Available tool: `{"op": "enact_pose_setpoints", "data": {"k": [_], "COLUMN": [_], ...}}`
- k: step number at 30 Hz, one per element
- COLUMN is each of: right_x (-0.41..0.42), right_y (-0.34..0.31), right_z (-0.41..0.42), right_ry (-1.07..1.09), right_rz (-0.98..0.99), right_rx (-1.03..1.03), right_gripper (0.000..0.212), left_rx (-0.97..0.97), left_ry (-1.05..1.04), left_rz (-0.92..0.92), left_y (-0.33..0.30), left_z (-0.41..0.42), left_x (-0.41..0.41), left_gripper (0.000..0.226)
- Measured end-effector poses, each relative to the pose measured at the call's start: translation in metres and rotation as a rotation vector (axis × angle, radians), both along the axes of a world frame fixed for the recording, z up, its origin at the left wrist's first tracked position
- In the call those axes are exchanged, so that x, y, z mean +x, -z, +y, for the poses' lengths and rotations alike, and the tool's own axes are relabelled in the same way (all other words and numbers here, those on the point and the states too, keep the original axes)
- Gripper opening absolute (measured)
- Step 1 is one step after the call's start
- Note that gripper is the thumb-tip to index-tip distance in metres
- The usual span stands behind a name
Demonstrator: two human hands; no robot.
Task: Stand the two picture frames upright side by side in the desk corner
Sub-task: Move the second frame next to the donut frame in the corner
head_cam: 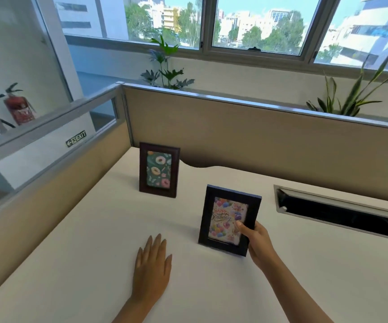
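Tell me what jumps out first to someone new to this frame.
The black-framed birthday picture at centre, upright on the white desk, gripped at its right edge by the right hand. Behind it, the brown donut-print frame stands alone near the partition corner. The left hand lies flat on the desk.

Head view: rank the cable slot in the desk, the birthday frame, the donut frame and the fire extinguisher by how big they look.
1. Cable slot, largest.
2. Birthday frame in the right hand.
3. Donut frame; it stands farther back, so the two frames may really match.
4. Fire extinguisher, smallest, but farthest away.
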State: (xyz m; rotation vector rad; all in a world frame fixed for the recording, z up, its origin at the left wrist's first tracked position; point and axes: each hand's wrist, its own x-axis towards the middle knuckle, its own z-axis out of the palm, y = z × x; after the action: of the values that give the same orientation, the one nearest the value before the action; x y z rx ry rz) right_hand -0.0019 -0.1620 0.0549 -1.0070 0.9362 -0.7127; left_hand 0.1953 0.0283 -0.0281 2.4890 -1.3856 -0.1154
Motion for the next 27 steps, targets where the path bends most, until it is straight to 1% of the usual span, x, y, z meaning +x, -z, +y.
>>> {"op": "enact_pose_setpoints", "data": {"k": [3,6,9,12,15,17,21,27], "right_x": [0.043,0.08,0.099,0.118,0.135,0.143,0.154,0.158], "right_y": [0.002,0.003,0.002,0.002,0.0,-0.001,0.003,0.005], "right_z": [-0.02,-0.04,-0.054,-0.072,-0.086,-0.092,-0.098,-0.1], "right_ry": [0.024,0.057,0.087,0.086,0.06,0.049,0.047,0.045], "right_rz": [0.009,0.003,0.005,0.017,0.031,0.035,0.036,0.043], "right_rx": [-0.006,-0.01,-0.014,-0.028,-0.04,-0.042,-0.046,-0.067], "right_gripper": [0.025,0.021,0.019,0.019,0.018,0.019,0.02,0.019], "left_rx": [0.068,0.06,0.038,0.024,0.001,-0.044,-0.15,-0.138], "left_ry": [-0.044,-0.085,-0.116,-0.148,-0.182,-0.173,-0.082,-0.053], "left_rz": [-0.027,-0.035,-0.04,-0.028,0.012,0.023,0.023,0.002], "left_y": [0.005,0.008,0.009,0.013,0.016,0.015,0.014,0.019], "left_z": [-0.012,-0.036,-0.055,-0.077,-0.094,-0.101,-0.109,-0.112], "left_x": [0.033,0.068,0.094,0.123,0.149,0.162,0.181,0.187], "left_gripper": [0.071,0.077,0.082,0.084,0.092,0.098,0.098,0.097]}}
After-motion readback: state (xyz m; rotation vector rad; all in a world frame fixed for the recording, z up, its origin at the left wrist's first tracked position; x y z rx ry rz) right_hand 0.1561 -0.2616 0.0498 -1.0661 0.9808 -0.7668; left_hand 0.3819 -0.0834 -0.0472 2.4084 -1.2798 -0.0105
